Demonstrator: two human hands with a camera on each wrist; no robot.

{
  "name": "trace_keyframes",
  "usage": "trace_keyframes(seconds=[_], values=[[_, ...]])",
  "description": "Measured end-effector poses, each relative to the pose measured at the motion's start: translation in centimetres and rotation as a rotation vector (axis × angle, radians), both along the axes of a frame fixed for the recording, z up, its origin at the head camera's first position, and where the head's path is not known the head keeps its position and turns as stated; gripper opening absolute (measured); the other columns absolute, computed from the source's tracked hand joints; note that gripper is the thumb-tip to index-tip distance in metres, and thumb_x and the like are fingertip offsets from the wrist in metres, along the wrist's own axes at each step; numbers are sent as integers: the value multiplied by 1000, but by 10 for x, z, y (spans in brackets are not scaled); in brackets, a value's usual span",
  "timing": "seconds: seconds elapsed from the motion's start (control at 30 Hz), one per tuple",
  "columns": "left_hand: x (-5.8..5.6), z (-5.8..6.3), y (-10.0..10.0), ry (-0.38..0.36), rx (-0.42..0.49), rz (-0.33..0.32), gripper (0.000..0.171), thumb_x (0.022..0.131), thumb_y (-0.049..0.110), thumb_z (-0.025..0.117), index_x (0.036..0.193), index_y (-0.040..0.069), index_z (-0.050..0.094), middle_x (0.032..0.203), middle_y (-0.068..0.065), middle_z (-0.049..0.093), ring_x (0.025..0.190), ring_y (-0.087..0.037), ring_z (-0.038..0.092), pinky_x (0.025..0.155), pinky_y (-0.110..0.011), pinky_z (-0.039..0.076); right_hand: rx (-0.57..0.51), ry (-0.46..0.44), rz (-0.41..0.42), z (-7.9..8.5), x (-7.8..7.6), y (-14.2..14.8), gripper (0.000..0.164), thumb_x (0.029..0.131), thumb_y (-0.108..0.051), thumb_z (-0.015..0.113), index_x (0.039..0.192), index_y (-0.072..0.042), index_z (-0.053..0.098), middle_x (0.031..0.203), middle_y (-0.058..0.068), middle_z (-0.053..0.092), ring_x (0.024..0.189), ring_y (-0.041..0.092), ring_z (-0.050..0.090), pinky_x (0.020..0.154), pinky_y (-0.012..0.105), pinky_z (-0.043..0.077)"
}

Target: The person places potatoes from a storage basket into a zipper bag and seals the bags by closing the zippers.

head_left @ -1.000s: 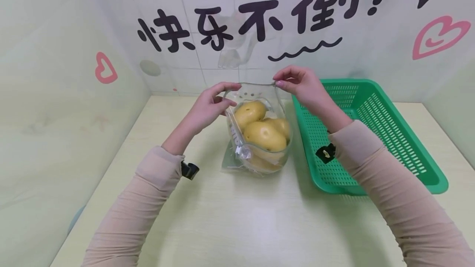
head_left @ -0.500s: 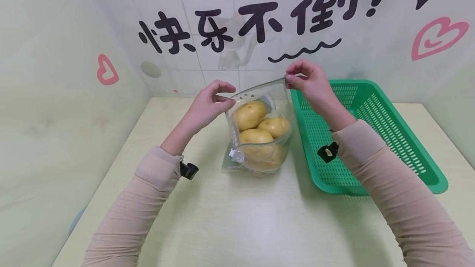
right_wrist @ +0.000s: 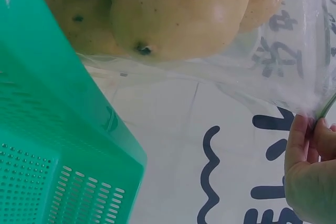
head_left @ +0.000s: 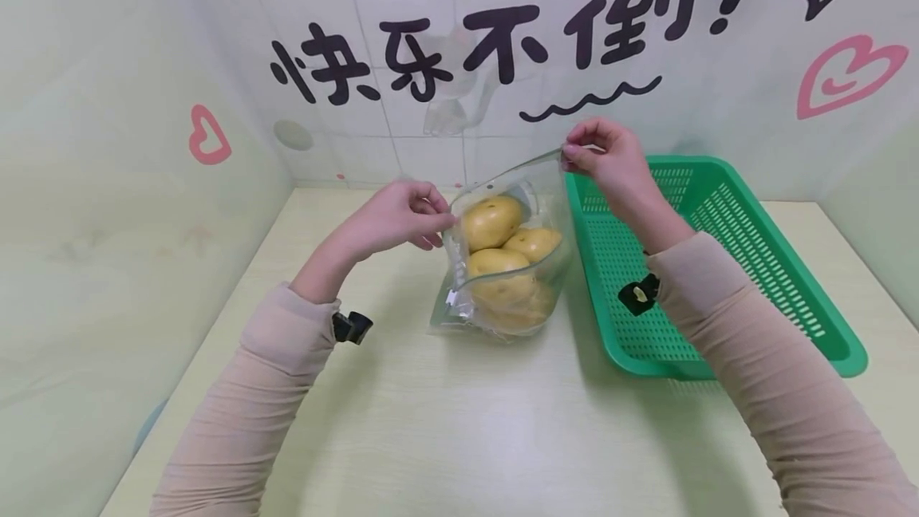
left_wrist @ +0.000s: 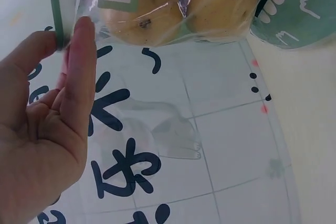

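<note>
A clear zip bag point(head_left: 556, 206) with several yellow potatoes point(head_left: 495, 222) inside stands on the table, its mouth slanting up to the right. A white slider point(head_left: 451, 298) sits at the front left of its zip. My left hand point(head_left: 398, 218) pinches the left edge of the bag's mouth; in the left wrist view, the green zip strip point(left_wrist: 56, 3) lies between thumb and fingers. With thumb and fingertips, my right hand point(head_left: 610, 162) pinches the raised right corner of the mouth. The right wrist view shows that hand point(right_wrist: 312, 161) at the bag's edge.
A green plastic basket point(head_left: 790, 262) stands just right of the bag, under my right forearm. Behind the table point(head_left: 459, 421) rises a white printed wall sheet point(head_left: 502, 102) with black characters.
My right hand has drawn the bag's corner up and to the right. My left hand has dropped slightly and closed its fingers on the left edge. The potatoes have shifted inside the bag.
</note>
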State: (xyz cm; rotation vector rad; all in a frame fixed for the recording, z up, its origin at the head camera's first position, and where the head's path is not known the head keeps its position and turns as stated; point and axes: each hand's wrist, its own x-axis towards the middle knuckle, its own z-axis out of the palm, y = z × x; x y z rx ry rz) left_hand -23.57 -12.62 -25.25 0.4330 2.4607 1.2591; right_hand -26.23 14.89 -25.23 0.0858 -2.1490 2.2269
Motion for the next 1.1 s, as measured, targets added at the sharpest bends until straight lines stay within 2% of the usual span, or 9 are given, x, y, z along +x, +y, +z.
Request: trace_keyframes(seconds=[0.13, 0.33, 0.5, 0.6, 0.73, 0.83, 0.93, 1.03, 1.1], values=[[-1, 1, -1, 29, 25, 29, 19, 94, 13, 56, 105, -2, 59, 101, -18, 71, 72, -11, 67, 72, -29, 62, -13, -2, -2, 0, 1, 2, 13, 90, 5, 56, 86, -7, 57, 79, -3, 58, 67, 6, 59, 66, 13, 55], [-2, 2, -3, 143, 57, 88, 25, 96, 10, 51, 116, -5, 56, 110, -21, 67, 88, -17, 65, 80, -26, 60, -15, -3, -4, 2, 4, 4, 16, 90, 6, 56, 84, -8, 57, 77, -4, 58, 66, 5, 59, 66, 13, 55], [-5, 2, -5, 239, 97, 143, 28, 97, 5, 47, 121, -5, 54, 113, -22, 64, 92, -20, 61, 79, -20, 57, -23, 9, 11, 7, 7, 4, 18, 91, 7, 54, 83, -9, 58, 77, -4, 59, 67, 6, 59, 66, 13, 55], [-9, 1, -7, 271, 158, 187, 26, 96, 3, 45, 120, -4, 52, 113, -23, 64, 89, -17, 60, 76, -15, 54, -30, 14, 12, 10, 8, 3, 18, 91, 7, 54, 83, -8, 57, 77, -3, 59, 69, 6, 59, 68, 13, 55], [-13, -1, -11, 302, 206, 229, 17, 96, 1, 44, 109, -4, 54, 115, -20, 64, 92, -18, 60, 76, -15, 52, -70, 25, 18, 12, 9, 0, 18, 90, 9, 54, 82, -7, 57, 77, -2, 60, 68, 7, 60, 68, 14, 56], [-14, -2, -13, 319, 182, 212, 20, 97, 3, 45, 107, -4, 60, 116, -18, 64, 98, -20, 60, 80, -17, 53, -96, 29, 21, 13, 10, -1, 18, 90, 9, 55, 81, -7, 57, 76, -2, 60, 67, 7, 61, 68, 15, 57], [-14, -3, -16, 301, 164, 169, 26, 99, 8, 46, 116, -2, 62, 122, -16, 63, 104, -22, 60, 87, -22, 54, -106, 25, 16, 13, 10, 0, 18, 90, 8, 55, 81, -7, 57, 76, -1, 61, 68, 8, 61, 68, 15, 57], [-14, -3, -18, 253, 126, 114, 33, 98, 16, 52, 128, 7, 58, 134, -9, 58, 113, -21, 58, 95, -31, 53, -111, 20, 11, 13, 9, 2, 18, 90, 8, 55, 80, -8, 58, 75, -2, 61, 68, 8, 61, 68, 15, 57], [-14, -3, -20, 210, 89, 59, 44, 94, 22, 59, 137, 15, 51, 143, -2, 51, 120, -21, 55, 98, -37, 51, -111, 14, 6, 12, 8, 3, 19, 90, 8, 54, 80, -8, 58, 76, -2, 61, 68, 8, 61, 68, 15, 57]])
